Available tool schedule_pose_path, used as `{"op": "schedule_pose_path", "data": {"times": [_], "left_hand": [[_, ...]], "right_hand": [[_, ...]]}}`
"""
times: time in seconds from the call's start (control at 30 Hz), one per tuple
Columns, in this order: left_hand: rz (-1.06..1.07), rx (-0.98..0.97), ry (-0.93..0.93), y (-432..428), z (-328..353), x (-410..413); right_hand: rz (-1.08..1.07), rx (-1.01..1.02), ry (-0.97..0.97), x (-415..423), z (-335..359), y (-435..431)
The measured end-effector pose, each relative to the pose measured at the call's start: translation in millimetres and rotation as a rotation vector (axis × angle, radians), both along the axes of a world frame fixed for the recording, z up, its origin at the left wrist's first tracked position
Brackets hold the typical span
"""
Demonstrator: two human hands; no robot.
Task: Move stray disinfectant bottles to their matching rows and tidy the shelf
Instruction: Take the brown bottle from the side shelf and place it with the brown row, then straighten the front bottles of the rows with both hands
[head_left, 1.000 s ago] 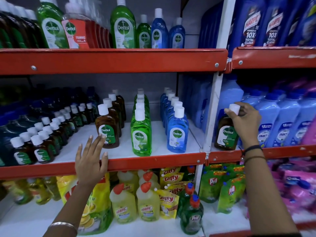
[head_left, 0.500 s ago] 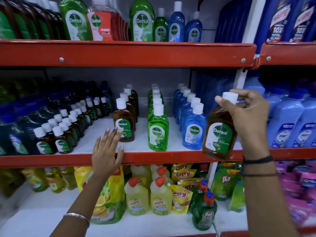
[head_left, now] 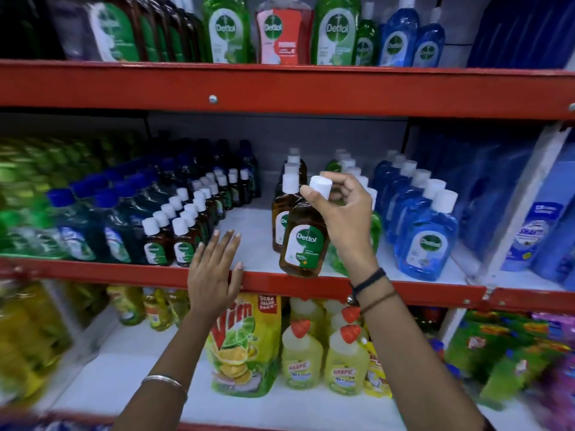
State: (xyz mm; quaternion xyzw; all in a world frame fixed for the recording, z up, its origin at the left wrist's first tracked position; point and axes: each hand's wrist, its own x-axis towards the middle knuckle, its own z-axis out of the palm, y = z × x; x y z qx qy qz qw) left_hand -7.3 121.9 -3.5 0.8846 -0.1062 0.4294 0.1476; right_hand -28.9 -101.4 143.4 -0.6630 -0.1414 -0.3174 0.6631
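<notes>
My right hand (head_left: 340,209) grips a brown Dettol bottle (head_left: 305,241) by its white cap and neck. The bottle hangs tilted just above the middle shelf's red front edge (head_left: 404,290), right in front of the row of brown Dettol bottles (head_left: 287,194). My left hand (head_left: 214,272) lies flat on that edge, fingers spread, holding nothing. A green Dettol row (head_left: 342,169) stands behind my right hand, mostly hidden. To its right runs a blue Dettol row (head_left: 417,219).
Several small brown bottles (head_left: 183,228) and dark blue bottles (head_left: 102,222) fill the shelf's left. Large Dettol bottles (head_left: 336,29) line the top shelf. Below stand a Vim pouch (head_left: 242,346) and yellow Harpic bottles (head_left: 342,362). A white upright (head_left: 529,194) separates the right bay.
My right hand lifted the brown bottle from the right bay and carried it left, across the upright, to the front of the brown row. The left hand stayed on the shelf edge.
</notes>
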Motion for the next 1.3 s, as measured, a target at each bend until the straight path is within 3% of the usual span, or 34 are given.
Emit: {"op": "schedule_pose_path", "data": {"times": [0.4, 0.57, 0.67, 0.77, 0.83, 0.97, 1.3], "left_hand": [[-0.021, 0.006, -0.075, 3, -10, 11], [-0.023, -0.019, 0.027, -7, 2, 1], [-0.146, -0.182, 0.144, -28, 18, -9], [-0.431, -0.603, 0.371, -60, 35, -21], [-0.502, -0.775, 0.486, -78, 46, -24], [-0.510, -0.811, 0.530, -90, 54, -26], [-0.507, -0.887, 0.482, -89, 53, -25]], "right_hand": [[-0.001, -0.127, 0.079, 48, -23, 34], [-0.002, -0.160, 0.090, 29, -39, 34], [0.031, -0.093, 0.185, 10, -65, 32], [0.071, -0.007, 0.307, 1, -86, 30], [0.089, 0.028, 0.366, 2, -89, 29], [0.128, 0.065, 0.430, 5, -82, 29], [0.141, 0.014, 0.378, 3, -82, 24]]}}
